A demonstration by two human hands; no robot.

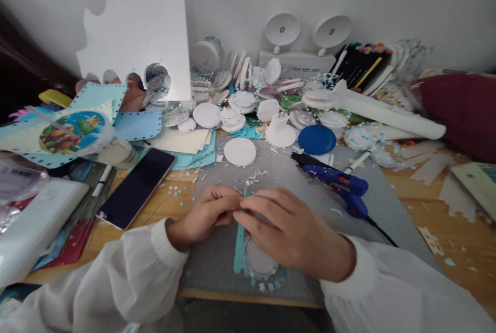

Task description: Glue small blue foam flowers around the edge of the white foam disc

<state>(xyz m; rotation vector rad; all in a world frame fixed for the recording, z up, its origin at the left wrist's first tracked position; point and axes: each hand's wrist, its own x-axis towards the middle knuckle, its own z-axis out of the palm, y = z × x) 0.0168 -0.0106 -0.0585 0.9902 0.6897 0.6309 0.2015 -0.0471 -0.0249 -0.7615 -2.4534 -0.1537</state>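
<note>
Our fingertips meet around a narrow, flat teal strip (239,248).
Our left hand (211,211) and right hand (287,232) have fingers nearly closed at its upper part; we cannot tell which pinches it. Its lower end shows beside a round white disc edged with blue-and-white stars (260,258). We judge the strip light, stiffish, smooth, best held by its long edges.

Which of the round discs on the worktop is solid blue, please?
The dark blue disc lies just beyond the glue gun; the white discs around it lack that colour.
</note>
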